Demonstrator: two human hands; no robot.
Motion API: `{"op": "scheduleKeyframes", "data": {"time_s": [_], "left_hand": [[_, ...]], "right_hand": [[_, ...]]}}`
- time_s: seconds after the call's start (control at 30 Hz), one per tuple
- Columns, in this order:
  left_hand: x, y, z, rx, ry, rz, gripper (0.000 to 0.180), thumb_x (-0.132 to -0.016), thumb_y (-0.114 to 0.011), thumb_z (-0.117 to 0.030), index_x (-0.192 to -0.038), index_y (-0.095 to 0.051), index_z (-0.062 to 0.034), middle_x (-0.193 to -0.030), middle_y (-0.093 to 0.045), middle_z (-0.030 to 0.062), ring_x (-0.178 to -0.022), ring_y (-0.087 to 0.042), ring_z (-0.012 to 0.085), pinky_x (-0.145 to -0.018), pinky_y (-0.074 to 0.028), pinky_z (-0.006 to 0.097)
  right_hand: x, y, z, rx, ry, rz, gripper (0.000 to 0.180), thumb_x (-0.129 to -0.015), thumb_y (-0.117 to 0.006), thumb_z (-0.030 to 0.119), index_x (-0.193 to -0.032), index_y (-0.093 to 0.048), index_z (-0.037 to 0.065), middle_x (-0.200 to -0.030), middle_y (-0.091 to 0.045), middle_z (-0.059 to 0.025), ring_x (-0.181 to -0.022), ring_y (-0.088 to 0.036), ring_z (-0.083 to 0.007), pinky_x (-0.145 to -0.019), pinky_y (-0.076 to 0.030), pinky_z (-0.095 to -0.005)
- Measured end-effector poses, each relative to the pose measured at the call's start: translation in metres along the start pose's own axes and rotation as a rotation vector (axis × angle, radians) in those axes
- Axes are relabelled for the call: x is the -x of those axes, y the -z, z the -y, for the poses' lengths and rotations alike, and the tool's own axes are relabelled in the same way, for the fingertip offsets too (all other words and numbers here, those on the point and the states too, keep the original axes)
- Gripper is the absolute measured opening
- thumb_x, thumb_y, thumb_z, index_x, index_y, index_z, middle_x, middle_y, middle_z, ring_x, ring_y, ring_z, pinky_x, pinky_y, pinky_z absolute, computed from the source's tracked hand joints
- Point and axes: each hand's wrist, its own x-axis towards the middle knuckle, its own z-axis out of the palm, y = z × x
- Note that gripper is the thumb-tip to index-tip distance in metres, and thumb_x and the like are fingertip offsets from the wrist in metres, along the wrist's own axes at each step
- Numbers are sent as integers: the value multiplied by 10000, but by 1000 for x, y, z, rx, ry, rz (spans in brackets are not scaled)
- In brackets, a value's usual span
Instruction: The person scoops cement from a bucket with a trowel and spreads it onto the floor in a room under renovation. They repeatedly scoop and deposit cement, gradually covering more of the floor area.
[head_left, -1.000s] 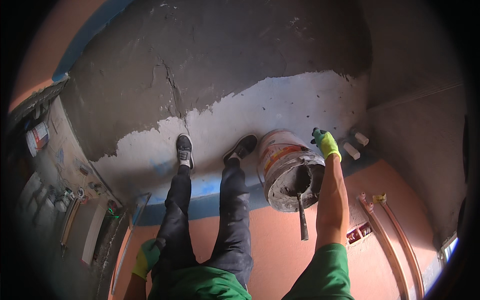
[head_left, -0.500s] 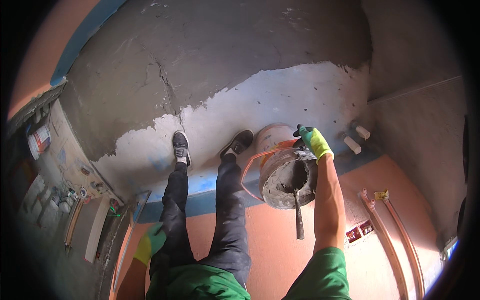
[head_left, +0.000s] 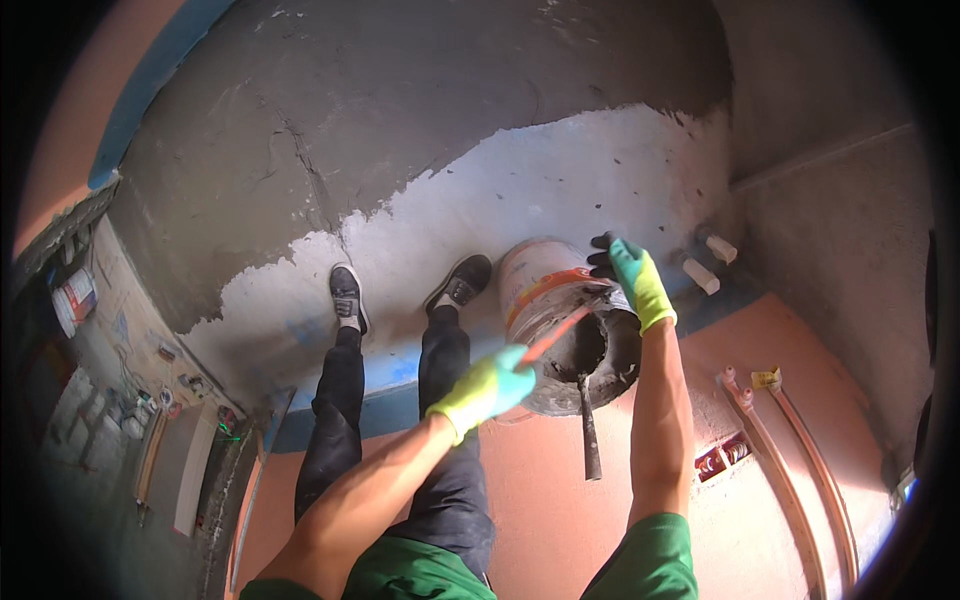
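Gripping the orange handle [head_left: 556, 336] with my left hand's [head_left: 488, 388] fingers, I've the bucket [head_left: 535, 270] beside the right shoe [head_left: 462, 283]. Whether my right hand's [head_left: 640, 280] fingers hold anything, I can't tell. Even tension should keep the mortar [head_left: 622, 350] level.

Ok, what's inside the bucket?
Grey mortar with a dark hollow, and a tool, its grip sticking out. The mortar hides the bottom of the bucket; the tool's head can't be made out.

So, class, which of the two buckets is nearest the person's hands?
The large bucket of grey mix, whose orange handle the left hand grips; the other bucket sits far off at the picture's left edge.
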Motion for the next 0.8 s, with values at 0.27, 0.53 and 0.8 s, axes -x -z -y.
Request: {"op": "scheduleKeyframes", "data": {"time_s": [0.27, 0.53, 0.8], "left_hand": [[25, -135, -25, -296, -381, 208, 398, -938, -532, -247, -1294, -507, -69, -775, -592, 141, -561, -575, 249, -580, -496, 353], [11, -129, -46, 81, -109, 319, 476, -961, -547, -231, -1396, -493, -45, -1151, -630, 127, -969, -609, 199, -867, -490, 329], [-1, -142, -21, -32, -201, 276, 477, -962, -568, -243, -1381, -508, -24, -1295, -615, 159, -1150, -606, 247, -953, -458, 338]], "right_hand": [[61, 60, -2, 78, -168, -253, 408, -1005, -464, 374, -1227, -651, 89, -1049, -711, -75, -933, -653, -191, -819, -462, -342], [49, 52, -15, 268, -127, -66, 417, -996, -469, 295, -1227, -627, -15, -1036, -701, -145, -939, -654, -209, -891, -488, -336], [58, 29, 11, 572, -224, -250, 494, -978, -448, 402, -1125, -674, -12, -947, -722, -169, -908, -680, -240, -852, -489, -358]]}}
